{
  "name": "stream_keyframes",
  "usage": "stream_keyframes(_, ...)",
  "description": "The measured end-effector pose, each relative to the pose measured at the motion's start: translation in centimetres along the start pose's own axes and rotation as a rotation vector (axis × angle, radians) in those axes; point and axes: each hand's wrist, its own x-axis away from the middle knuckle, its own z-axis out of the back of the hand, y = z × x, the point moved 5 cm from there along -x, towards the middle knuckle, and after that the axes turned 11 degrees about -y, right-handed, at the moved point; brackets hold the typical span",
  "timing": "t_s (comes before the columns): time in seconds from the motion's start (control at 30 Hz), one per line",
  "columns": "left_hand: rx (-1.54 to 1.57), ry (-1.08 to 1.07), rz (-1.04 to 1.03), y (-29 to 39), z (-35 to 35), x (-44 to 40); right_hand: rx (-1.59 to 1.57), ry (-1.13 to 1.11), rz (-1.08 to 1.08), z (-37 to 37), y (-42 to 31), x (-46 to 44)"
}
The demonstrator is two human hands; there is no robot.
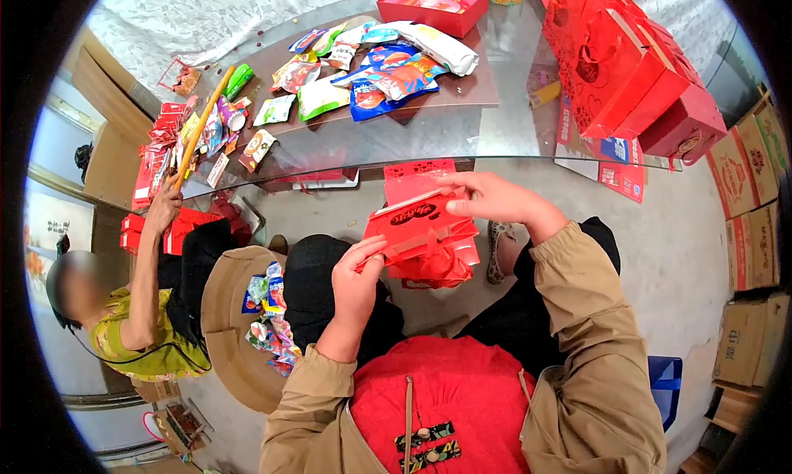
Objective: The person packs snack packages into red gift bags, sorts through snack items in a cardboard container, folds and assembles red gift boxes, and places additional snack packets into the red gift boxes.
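Between my two hands, above my lap, is a red paper gift box (404,223) with dark printed lettering on its face. My left hand (353,280) grips its lower left edge, thumb bent inward. My right hand (488,200) holds the upper right edge, fingers over the top. Directly under it are more red packaging (433,268) and a red cut-out panel (419,172); where these join the box is hard to make out.
A glass table (520,115) ahead bears snack packets (396,78), red gift bags (606,61) and an open red box (437,4). On the left, a co-worker's hand (165,203) is by a yellow stick (206,119). A cardboard drum (239,354) holds wrapped sweets. Cartons (749,247) stand right.
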Motion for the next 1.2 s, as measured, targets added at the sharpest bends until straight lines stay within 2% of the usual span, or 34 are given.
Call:
stream_keyframes(0.03,0.004,-0.001,0.006,0.1,0.0,0.0,0.161,0.011,0.090,0.2,-1.1,0.4)
stream_keyframes(0.13,-0.017,-0.009,0.027,0.3,-0.2,-0.2,0.320,0.033,0.351,-0.2,-4.3,1.1)
stream_keyframes(0.23,-0.014,-0.025,0.040,0.2,-0.6,-0.4,0.227,-0.061,0.242,-1.7,-4.7,0.5)
stream_keyframes(0.27,-0.007,-0.030,0.042,0.1,-0.7,-0.4,0.356,-0.056,0.184,-2.0,-5.0,0.5)
stream_keyframes(0.37,-0.037,-0.072,0.085,-0.8,-1.1,-0.6,0.341,-0.056,0.200,-2.6,-6.9,0.5)
stream_keyframes(0.47,-0.043,-0.119,0.135,-1.1,-1.8,-0.5,-0.335,-0.054,0.066,-3.1,-4.2,-1.4)
stream_keyframes(0.57,-0.039,-0.121,0.189,-0.6,-2.1,-0.4,-0.622,0.264,0.026,-0.9,-0.2,-2.3)
stream_keyframes(0.6,-0.035,-0.116,0.190,-0.5,-2.1,-0.4,-0.420,0.386,0.061,0.2,-0.5,-2.1)
stream_keyframes(0.7,-0.027,-0.093,0.196,-0.2,-1.6,-0.4,-0.077,0.472,0.051,1.4,-2.8,-0.2)
stream_keyframes(0.73,-0.027,-0.086,0.204,0.0,-1.4,-0.5,-0.081,0.428,0.136,0.9,-4.9,0.5)
stream_keyframes(0.8,-0.023,-0.067,0.198,0.1,-1.0,-0.5,-0.028,0.195,0.324,-1.7,-9.0,1.5)
stream_keyframes(0.83,-0.020,-0.054,0.184,0.1,-0.8,-0.6,-0.004,-0.014,0.267,-3.2,-10.6,1.8)
stream_keyframes(0.87,-0.018,-0.042,0.169,0.2,-0.5,-0.7,0.262,-0.098,0.347,-5.0,-11.3,1.9)
stream_keyframes(0.9,-0.013,-0.025,0.167,0.6,-0.4,-0.8,0.404,-0.014,0.460,-6.8,-11.2,1.7)
stream_keyframes(0.97,-0.005,0.007,0.164,1.8,-0.4,-1.0,0.729,0.063,0.322,-9.1,-9.6,0.8)
stream_keyframes(1.07,0.037,0.014,0.112,1.7,-0.2,-1.1,0.893,0.022,0.264,-9.4,-8.7,0.4)
stream_keyframes(1.2,-0.001,0.039,0.064,3.0,-0.4,-1.0,0.989,0.088,0.240,-8.5,-9.2,0.6)
